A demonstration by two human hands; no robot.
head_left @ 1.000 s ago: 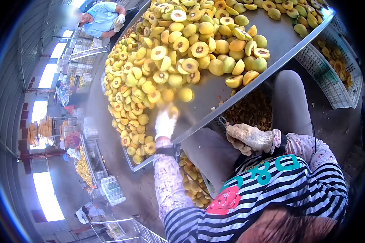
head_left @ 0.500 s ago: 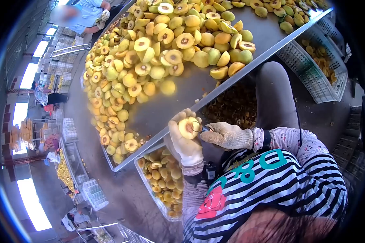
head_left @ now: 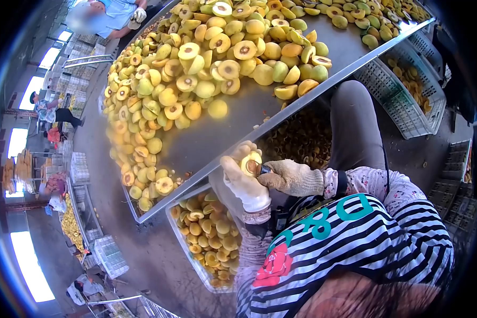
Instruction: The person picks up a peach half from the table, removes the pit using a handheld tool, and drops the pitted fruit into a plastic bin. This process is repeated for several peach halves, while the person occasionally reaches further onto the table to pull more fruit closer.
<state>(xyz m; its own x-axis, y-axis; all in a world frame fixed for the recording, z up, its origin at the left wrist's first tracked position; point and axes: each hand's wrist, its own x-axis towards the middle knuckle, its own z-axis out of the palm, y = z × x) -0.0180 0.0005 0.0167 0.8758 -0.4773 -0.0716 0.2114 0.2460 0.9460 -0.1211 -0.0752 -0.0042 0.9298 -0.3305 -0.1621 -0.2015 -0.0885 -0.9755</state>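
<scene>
My left hand [head_left: 244, 183], in a pale work glove, cups a yellow peach half [head_left: 248, 159] just off the table's near edge. The peach's cut side shows a brown pit area toward my right hand. My right hand [head_left: 297, 178], also gloved, grips a small pitting tool [head_left: 265, 169]. Only part of its dark handle shows; the working end is at the brown centre of the peach half and cannot be made out. Past my hands, a large heap of halved peaches [head_left: 188, 82] covers much of the metal table [head_left: 212, 135].
Below the table edge stands a crate [head_left: 180, 233] of hollowed peach halves. Loose pits [head_left: 297, 140] lie in a dark heap near my knee. A white crate [head_left: 408, 116] with fruit pieces is at right. Another person [head_left: 116, 16] works across the table.
The peach half has turned in my left hand, its cut face tilting toward my right hand. The tool has moved into its brown centre. The view has shifted slightly.
</scene>
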